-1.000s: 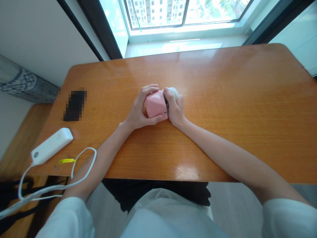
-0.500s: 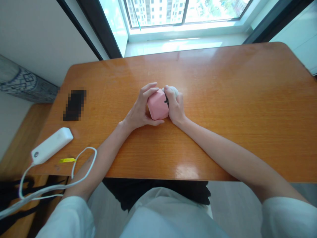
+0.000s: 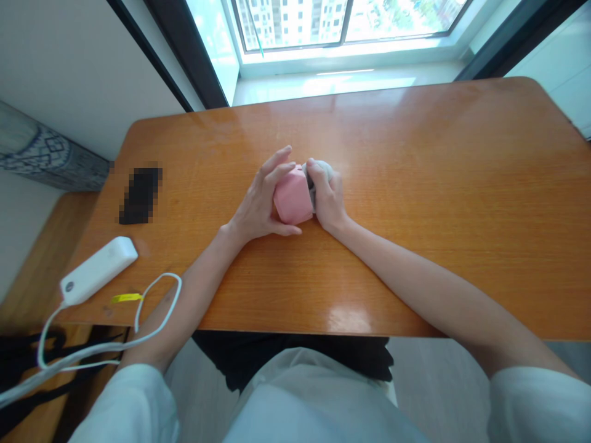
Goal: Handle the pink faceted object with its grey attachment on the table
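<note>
A pink faceted block-like piece is held over the middle of the wooden table. My left hand curves round its left side, with fingertips on its upper edge and the thumb stretched out below it. Against the pink piece's right side is a pale rounded part, with a grey strip showing between the two. My right hand is closed round this pale part, thumb on top, so most of it is hidden. What kind of object the two parts form I cannot tell.
To the left lie a blurred-out black rectangle and a white power strip. Its white cable, with a yellow tag, loops by my left forearm. A window is beyond the table's far edge.
The pink piece has turned slightly and shifted a little left; a grey strip shows where a dark mark was. My left fingers and thumb have loosened slightly. My right hand has hardly moved.
</note>
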`<state>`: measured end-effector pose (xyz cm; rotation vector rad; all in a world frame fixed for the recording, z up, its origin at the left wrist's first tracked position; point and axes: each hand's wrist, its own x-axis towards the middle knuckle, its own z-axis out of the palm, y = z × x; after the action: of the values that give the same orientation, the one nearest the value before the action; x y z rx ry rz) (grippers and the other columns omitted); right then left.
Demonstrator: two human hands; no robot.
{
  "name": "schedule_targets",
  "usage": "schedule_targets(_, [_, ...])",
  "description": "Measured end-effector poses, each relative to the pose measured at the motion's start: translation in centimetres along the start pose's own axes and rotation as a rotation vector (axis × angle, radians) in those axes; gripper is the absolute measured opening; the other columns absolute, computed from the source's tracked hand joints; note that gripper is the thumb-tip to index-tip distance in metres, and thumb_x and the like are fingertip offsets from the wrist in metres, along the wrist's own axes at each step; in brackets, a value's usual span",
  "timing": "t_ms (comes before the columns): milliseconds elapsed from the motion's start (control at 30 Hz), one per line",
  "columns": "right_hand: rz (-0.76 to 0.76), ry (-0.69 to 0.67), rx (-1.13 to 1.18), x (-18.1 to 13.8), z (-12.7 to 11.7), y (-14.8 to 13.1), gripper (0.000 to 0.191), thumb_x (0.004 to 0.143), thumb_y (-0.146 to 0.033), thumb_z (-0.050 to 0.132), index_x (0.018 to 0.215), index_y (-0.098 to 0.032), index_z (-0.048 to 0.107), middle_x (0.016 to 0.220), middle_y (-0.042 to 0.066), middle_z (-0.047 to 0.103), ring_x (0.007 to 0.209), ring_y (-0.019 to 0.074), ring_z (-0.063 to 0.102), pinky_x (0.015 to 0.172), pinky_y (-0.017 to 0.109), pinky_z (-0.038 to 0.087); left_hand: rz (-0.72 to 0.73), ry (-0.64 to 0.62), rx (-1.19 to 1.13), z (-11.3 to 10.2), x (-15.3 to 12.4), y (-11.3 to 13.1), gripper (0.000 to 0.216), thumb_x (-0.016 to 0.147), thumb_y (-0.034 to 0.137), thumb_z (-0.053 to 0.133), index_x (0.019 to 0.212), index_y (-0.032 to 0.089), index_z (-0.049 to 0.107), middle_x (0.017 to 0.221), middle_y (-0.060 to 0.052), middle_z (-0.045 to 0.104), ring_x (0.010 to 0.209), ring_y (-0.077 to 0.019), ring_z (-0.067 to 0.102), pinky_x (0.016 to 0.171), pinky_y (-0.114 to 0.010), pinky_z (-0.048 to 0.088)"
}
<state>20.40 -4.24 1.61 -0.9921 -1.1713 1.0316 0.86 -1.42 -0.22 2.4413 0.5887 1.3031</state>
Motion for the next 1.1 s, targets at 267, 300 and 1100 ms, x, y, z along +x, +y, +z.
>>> schedule_targets(267, [-0.091, -0.007, -0.055, -0.9, 0.2, -0.8, 0.061, 0.105, -0.073, 0.062, 0.069, -0.024, 0.052, 0.064, -0.006, 0.048, 0.060, 0.0090, 0.045, 0.056, 0.027, 0.036, -0.109, 0.039, -0.096, 0.2, 0.1, 1.0, 0.091, 0.094, 0.089, 0.072, 0.159, 0.031, 0.048, 0.146, -0.013, 0.064, 0.123, -0.0311, 0.072, 0.105, -0.051, 0.065])
schedule_targets(300, [-0.086, -0.017, -0.053, -1.0, 0.2, -1.0, 0.062, 0.104, -0.074, 0.062, 0.068, -0.024, 0.052, 0.063, -0.006, 0.048, 0.059, 0.0088, 0.046, 0.055, 0.027, 0.036, -0.169, 0.031, -0.128, 0.2, 0.0, 1.1, 0.084, 0.100, 0.087, 0.065, 0.159, 0.029, 0.048, 0.140, -0.012, 0.067, 0.110, -0.0263, 0.073, 0.095, -0.045, 0.066])
schedule_targets(1100, [-0.035, -0.020, -0.034, -0.9, 0.1, -1.1, 0.065, 0.105, -0.077, 0.059, 0.068, -0.026, 0.045, 0.065, -0.006, 0.040, 0.059, 0.0092, 0.040, 0.055, 0.028, 0.031, -0.222, 0.080, -0.171, 0.8, -0.2, 0.7, 0.079, 0.106, 0.092, 0.041, 0.161, 0.035, 0.043, 0.155, -0.011, 0.060, 0.130, -0.0284, 0.069, 0.107, -0.048, 0.064])
